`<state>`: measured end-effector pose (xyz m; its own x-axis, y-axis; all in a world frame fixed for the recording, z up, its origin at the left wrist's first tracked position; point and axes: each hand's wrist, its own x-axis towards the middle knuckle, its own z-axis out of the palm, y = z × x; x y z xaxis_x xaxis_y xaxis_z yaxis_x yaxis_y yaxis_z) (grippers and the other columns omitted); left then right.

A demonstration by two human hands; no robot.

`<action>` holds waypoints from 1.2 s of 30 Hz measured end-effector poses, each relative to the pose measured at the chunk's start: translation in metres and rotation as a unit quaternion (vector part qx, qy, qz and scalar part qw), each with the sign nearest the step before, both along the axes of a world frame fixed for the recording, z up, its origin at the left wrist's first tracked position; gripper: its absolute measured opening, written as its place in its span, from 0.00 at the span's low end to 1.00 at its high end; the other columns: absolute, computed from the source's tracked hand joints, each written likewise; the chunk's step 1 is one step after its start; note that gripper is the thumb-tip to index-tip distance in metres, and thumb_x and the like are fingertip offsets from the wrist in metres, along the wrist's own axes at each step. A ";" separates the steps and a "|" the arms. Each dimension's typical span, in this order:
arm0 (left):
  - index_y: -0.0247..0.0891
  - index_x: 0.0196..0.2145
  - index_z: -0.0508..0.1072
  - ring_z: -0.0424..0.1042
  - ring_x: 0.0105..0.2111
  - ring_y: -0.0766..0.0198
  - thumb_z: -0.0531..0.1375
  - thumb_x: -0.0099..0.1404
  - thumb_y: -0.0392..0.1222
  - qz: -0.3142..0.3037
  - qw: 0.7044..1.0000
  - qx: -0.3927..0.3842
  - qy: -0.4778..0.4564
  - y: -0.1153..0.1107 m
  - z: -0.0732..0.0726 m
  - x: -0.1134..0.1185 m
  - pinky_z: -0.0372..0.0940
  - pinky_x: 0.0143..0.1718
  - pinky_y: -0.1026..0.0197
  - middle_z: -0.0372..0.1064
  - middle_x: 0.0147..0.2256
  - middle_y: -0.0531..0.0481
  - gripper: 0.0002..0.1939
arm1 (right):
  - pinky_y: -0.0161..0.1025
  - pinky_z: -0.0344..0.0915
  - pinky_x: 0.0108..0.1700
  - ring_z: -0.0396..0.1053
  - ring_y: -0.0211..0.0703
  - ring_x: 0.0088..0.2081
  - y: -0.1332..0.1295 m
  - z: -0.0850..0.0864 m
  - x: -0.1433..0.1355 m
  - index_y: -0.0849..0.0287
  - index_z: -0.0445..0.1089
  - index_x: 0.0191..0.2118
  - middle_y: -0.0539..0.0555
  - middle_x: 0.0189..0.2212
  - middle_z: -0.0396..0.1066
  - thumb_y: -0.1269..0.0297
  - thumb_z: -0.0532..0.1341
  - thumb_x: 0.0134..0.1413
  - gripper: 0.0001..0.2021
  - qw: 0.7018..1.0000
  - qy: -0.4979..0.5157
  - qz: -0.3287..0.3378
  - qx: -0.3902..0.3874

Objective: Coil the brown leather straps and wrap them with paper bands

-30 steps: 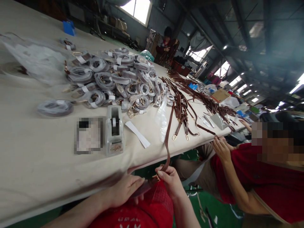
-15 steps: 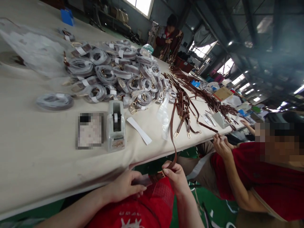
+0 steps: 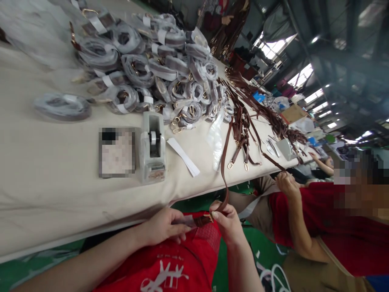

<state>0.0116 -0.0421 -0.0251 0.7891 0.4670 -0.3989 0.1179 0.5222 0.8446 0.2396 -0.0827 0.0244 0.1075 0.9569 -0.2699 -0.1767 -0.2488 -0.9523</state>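
Note:
A brown leather strap (image 3: 224, 170) runs from the heap on the table down over the edge to my lap. My right hand (image 3: 226, 222) pinches it beside a gold buckle (image 3: 210, 217). My left hand (image 3: 165, 228) is closed around the strap's other part, which is covered by a clear plastic sleeve (image 3: 186, 221). Beyond my hands, on the table, stand a tape dispenser (image 3: 153, 150) and two white paper strips (image 3: 184, 157). A thin clear plastic sleeve (image 3: 216, 142) lies just left of the strap.
Several coiled, plastic-wrapped straps (image 3: 138, 71) are piled on the table (image 3: 60, 194). More brown straps (image 3: 270, 115) stretch away at the right. A co-worker in red (image 3: 291, 211) sits close on my right, holding a strap. Another person (image 3: 217, 18) stands at the far side.
The camera view has tilted downward, so the table things appear larger and higher up. Both hands keep their hold on the strap, with little movement between them.

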 end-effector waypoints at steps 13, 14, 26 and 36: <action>0.36 0.23 0.67 0.49 0.22 0.68 0.51 0.65 0.66 -0.005 0.990 0.143 -0.012 0.013 0.003 -0.001 0.46 0.23 0.64 0.51 0.22 0.57 0.29 | 0.33 0.61 0.31 0.65 0.37 0.28 0.000 0.002 0.021 0.55 0.80 0.30 0.50 0.27 0.70 0.65 0.74 0.43 0.06 0.999 -0.004 0.024 0.033; 0.37 0.22 0.65 0.49 0.23 0.68 0.50 0.65 0.65 -0.007 0.989 0.151 -0.009 0.012 0.003 0.000 0.46 0.23 0.64 0.50 0.22 0.57 0.29 | 0.33 0.61 0.31 0.65 0.37 0.29 0.001 0.003 0.020 0.55 0.80 0.30 0.49 0.27 0.70 0.65 0.74 0.43 0.05 0.999 -0.004 0.029 0.035; 0.39 0.22 0.60 0.50 0.24 0.67 0.49 0.68 0.62 0.034 0.983 0.178 -0.007 0.007 -0.004 0.007 0.46 0.23 0.64 0.49 0.23 0.56 0.26 | 0.34 0.62 0.30 0.67 0.37 0.26 0.000 -0.005 0.008 0.57 0.80 0.28 0.49 0.24 0.73 0.63 0.76 0.38 0.08 1.000 0.005 -0.007 -0.026; 0.37 0.22 0.65 0.52 0.24 0.66 0.50 0.69 0.59 0.050 0.975 0.215 0.034 0.003 0.001 0.013 0.49 0.25 0.64 0.51 0.22 0.56 0.26 | 0.35 0.65 0.32 0.69 0.38 0.26 -0.006 -0.024 -0.004 0.59 0.80 0.30 0.50 0.25 0.75 0.64 0.77 0.35 0.12 0.992 0.077 -0.068 -0.080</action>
<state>0.0242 -0.0393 -0.0245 0.7093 0.6765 -0.1983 0.1473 0.1328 0.9801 0.2353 -0.0883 0.0005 0.1777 0.8804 -0.4396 -0.3582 -0.3582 -0.8622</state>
